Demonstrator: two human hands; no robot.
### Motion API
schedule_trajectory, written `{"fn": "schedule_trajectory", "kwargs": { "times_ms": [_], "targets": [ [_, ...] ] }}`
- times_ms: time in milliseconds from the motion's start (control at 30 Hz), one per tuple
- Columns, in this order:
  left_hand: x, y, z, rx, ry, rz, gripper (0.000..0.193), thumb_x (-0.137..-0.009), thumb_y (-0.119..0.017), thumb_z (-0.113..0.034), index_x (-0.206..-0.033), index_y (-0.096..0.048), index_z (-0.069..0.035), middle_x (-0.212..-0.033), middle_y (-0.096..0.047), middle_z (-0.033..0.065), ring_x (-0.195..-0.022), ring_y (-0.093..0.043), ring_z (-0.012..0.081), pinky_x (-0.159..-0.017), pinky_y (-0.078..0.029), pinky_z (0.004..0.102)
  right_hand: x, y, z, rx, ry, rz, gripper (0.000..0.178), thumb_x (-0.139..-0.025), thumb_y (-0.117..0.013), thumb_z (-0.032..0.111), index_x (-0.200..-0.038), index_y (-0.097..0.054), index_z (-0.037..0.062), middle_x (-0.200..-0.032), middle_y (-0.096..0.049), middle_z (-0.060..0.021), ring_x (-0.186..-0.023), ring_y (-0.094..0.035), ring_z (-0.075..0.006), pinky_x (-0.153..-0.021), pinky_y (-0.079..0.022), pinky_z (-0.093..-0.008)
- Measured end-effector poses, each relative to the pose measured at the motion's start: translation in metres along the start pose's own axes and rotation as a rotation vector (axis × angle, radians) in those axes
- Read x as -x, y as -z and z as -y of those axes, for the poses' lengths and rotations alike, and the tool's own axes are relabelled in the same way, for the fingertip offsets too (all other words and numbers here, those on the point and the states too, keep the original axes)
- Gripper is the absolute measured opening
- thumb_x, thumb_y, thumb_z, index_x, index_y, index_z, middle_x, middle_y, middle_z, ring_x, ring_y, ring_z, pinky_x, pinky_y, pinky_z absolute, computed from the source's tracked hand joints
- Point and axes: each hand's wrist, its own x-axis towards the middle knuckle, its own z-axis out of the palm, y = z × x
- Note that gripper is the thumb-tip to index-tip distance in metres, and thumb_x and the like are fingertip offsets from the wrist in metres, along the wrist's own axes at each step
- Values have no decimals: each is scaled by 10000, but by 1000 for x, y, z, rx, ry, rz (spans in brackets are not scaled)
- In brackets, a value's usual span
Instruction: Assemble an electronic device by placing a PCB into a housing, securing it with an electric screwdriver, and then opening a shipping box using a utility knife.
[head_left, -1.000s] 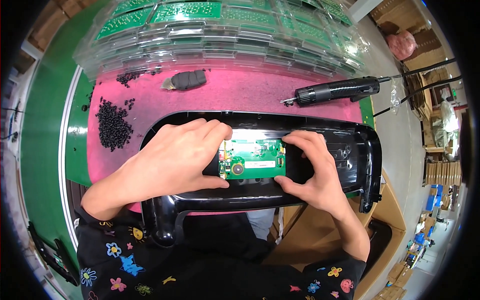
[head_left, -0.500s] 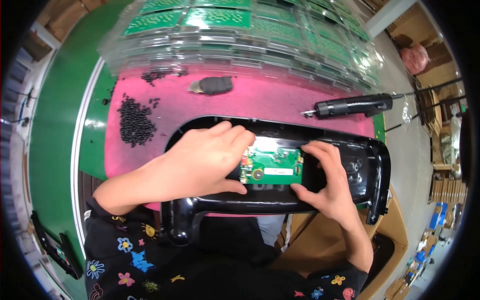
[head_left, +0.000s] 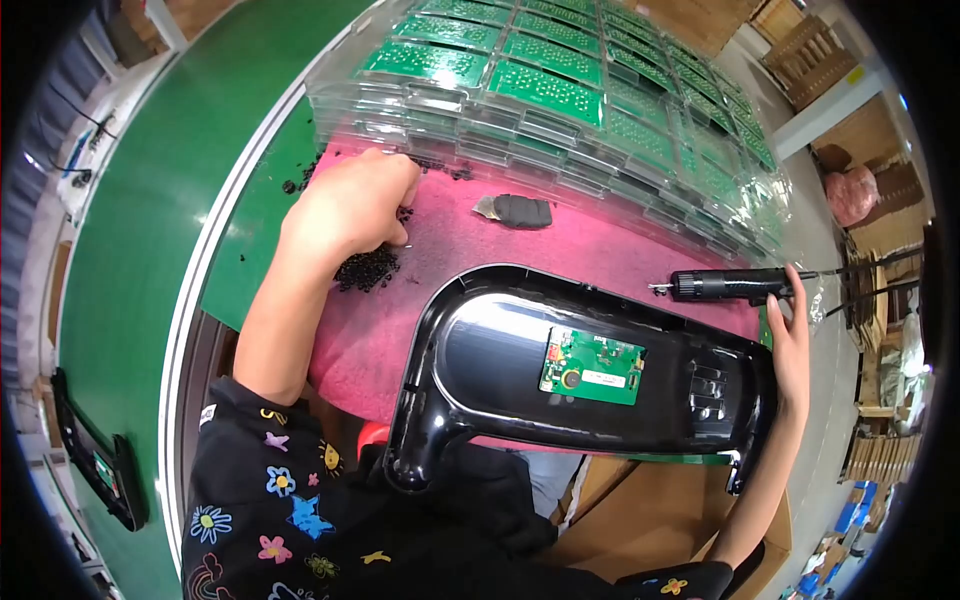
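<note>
A glossy black plastic housing [head_left: 500,360] lies on a pink foam mat [head_left: 470,240] in front of me. A small green circuit board [head_left: 592,365] sits in its recess, with no hand on it. My left hand [head_left: 350,205] is at the mat's far left, fingers curled down into a pile of small black screws [head_left: 365,270]. My right hand [head_left: 790,335] is at the right edge, its fingers touching the rear end of a black electric screwdriver [head_left: 725,285] that lies on the mat.
Clear plastic trays of green circuit boards [head_left: 560,80] are stacked along the mat's far side. A dark grey pad [head_left: 520,210] lies near them. A green belt [head_left: 200,150] runs on the left. Brown cardboard [head_left: 640,510] is below the housing.
Both hands have left the circuit board. My left hand moved up and left to the screw pile. My right hand moved right to the screwdriver. The view shifted left.
</note>
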Motion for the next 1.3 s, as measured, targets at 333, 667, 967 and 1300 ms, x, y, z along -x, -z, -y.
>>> {"fn": "schedule_trajectory", "kwargs": {
  "times_ms": [333, 667, 967, 1300],
  "targets": [
    [-15, -19, 1, -64, 4, -68, 165, -591, -716, 53, -740, -655, 17, -754, -668, 189, -759, -661, 352, -686, -521, 405, -14, -71, 43, -597, 444, -542, 533, -923, -581, 25, -1378, -307, 72, -1176, -463, -132, -1030, -608, -243, -879, -526, -329],
    [-22, -2, -18, 241, -101, -121, 137, -658, -661, 44, -791, -695, 36, -700, -674, 159, -672, -670, 205, -643, -524, 306, -1, -86, 71, -1377, 199, 0, 303, -973, -541, 290, -1196, -455, 103, -734, -465, 8, -741, -472, -138, -828, -429, -371],
    [11, -24, -89, 1229, -463, 203, 156, -734, -719, 78, -886, -709, 45, -875, -682, 97, -739, -638, 112, -665, -518, 231, 60, -95, 128, -1583, 384, 254, 234, -965, -537, 331, -1112, -514, 151, -684, -408, 47, -675, -403, -92, -817, -340, -330],
    [12, -23, -92, 1363, -373, 236, 97, -824, -661, 32, -922, -664, 39, -861, -663, 93, -789, -631, 135, -699, -499, 248, 88, -82, 136, -1328, 669, 247, 286, -906, -636, 308, -1053, -435, 169, -702, -493, 47, -649, -469, -92, -771, -336, -325]
  ]
}}
